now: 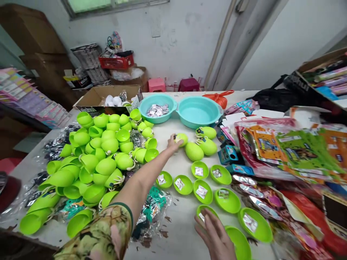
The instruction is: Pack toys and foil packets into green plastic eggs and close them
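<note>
My left hand (173, 142) reaches far across the table and closes on a lime-green plastic egg (182, 138). Three more closed green eggs (202, 146) lie just right of it. My right hand (215, 236) hovers low near the table's front, fingers spread, over an open green egg half (206, 211) with a small foil packet inside. Several other open halves (202, 190), each holding a silver packet, lie in rows between my hands. A big heap of empty green egg halves (94, 162) fills the left of the table.
Two teal basins (198, 111) stand at the back, the left basin (157, 107) holding foil packets. A cardboard box (108, 99) sits behind the heap. Colourful printed bags (284, 155) are piled at the right. Plastic-wrapped teal toys (154, 202) lie beneath my left arm.
</note>
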A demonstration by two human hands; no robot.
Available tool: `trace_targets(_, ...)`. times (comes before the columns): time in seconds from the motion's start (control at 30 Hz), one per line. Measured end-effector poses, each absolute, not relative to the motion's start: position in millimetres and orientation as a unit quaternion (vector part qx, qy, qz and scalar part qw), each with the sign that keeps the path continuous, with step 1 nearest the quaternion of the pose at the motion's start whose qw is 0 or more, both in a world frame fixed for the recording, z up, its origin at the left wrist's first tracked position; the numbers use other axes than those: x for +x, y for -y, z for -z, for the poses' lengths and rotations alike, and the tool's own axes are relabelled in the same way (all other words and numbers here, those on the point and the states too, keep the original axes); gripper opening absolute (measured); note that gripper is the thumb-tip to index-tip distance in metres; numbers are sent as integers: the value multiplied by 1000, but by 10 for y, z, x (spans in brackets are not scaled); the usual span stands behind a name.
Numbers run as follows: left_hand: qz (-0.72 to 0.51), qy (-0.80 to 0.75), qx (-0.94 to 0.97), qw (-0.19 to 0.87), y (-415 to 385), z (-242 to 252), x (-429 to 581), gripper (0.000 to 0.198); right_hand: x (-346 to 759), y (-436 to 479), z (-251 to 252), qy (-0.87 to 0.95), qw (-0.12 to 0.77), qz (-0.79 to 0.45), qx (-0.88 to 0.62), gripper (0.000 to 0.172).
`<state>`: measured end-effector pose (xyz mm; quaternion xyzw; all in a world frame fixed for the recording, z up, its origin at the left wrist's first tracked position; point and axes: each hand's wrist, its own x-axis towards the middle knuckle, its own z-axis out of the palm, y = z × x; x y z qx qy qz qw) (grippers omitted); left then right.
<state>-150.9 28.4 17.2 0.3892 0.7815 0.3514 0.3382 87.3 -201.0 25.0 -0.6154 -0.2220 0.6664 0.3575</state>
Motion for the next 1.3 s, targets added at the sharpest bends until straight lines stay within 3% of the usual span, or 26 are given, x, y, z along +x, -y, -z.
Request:
trace_targets(0.07, -340, -779, 421, 317, -370, -92, -1539, 81, 927, 2081, -208, 231, 350, -650, -634, 61)
trace_targets(0.13, -333, -775, 457, 284, -256, -85, -1656, 80, 972, 2119, -192, 253, 341, -643, -637, 62)
trace_targets(0.27, -310, -771, 513, 217, 474, -178, -2183, 32, 976, 2146, -117, 255, 322, -636, -654, 63)
trace_targets(0.33, -290, -786, 515, 181, 1008, -213, -2410, 23, 903, 2170, -60, 250, 308, -645, -653, 63)
trace_targets(0.47, -228, -805, 520, 170, 2055, -117, -2343, 29, 638, 2253, 57, 305, 271, -683, -606, 59)
trace_targets(0.6, -44, -787, 588, 179, 2614, 128, -1902, 70, 325, 2343, 232, 323, 233, -691, -603, 65)
trace_targets(0.7, 16, -791, 589, 162, 2735, 172, -1767, 52, 107, 2405, 334, 309, 234, -681, -621, 80)
trace_targets(0.83, -68, -765, 627, 128, 2902, -54, -1792, 30, -84, 2522, 265, 322, 301, -673, -594, 100)
trace_targets(0.9, -145, -720, 658, 169, 3003, -193, -1757, 18, -123, 2558, 164, 341, 356, -687, -533, 101)
trace_targets(1.0, -245, -645, 679, 249, 3059, -319, -1597, 21, -124, 2487, 18, 325, 369, -730, -474, 80)
trace_targets(1.1, -307, -654, 653, 227, 3007, -342, -1368, 24, -95, 2313, -74, 245, 404, -690, -549, 56)
trace_targets(1.2, -344, -684, 610, 205, 2927, -319, -1147, 74, -108, 2244, -132, 156, 467, -621, -609, 47)
trace_targets(1.23, -361, -695, 588, 204, 2891, -310, -1093, 81, -128, 2267, -149, 130, 476, -621, -609, 46)
trace_targets(1.3, -408, -713, 532, 205, 2789, -301, -1032, 57, -171, 2360, -179, 85, 481, -640, -593, 43)
